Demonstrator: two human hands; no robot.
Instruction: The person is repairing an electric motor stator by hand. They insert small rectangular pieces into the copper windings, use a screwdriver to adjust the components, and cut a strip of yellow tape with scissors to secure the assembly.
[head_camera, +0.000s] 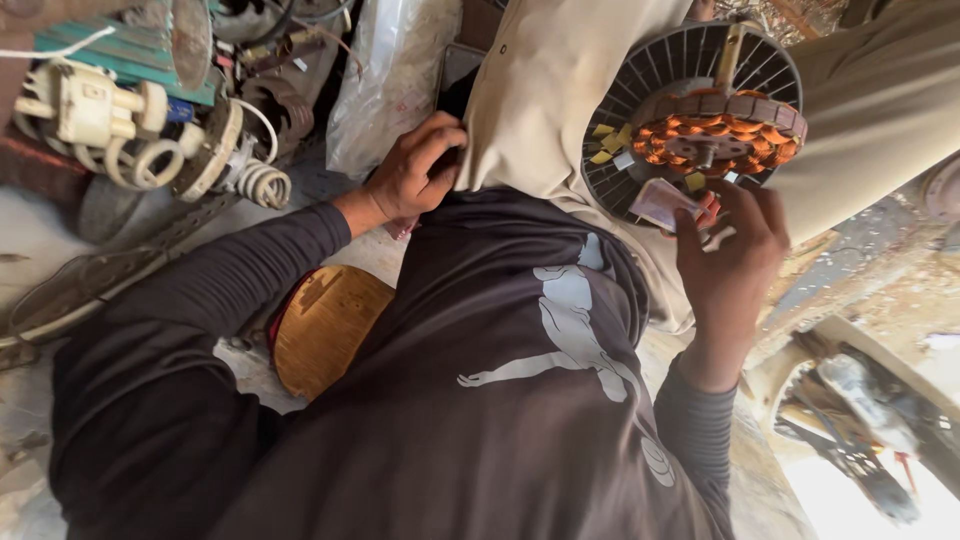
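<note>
A round black ribbed motor body (640, 90) with orange copper windings (735, 135) rests on my beige-trousered lap (560, 90). Small yellow slips stick out of its slots. My right hand (730, 255) pinches a pale paper slip (660, 203) against the lower edge of the windings. My left hand (415, 175) is curled at the fold where my dark shirt (500, 380) meets the beige cloth. Its fingertips are hidden in the fold, so I cannot see whether it holds anything.
A round wooden disc (325, 325) lies by my left elbow. At the upper left sits a heap of white motor parts and coiled wire (150, 140) with a teal box (120, 50). A clear plastic bag (390, 80) stands behind my left hand.
</note>
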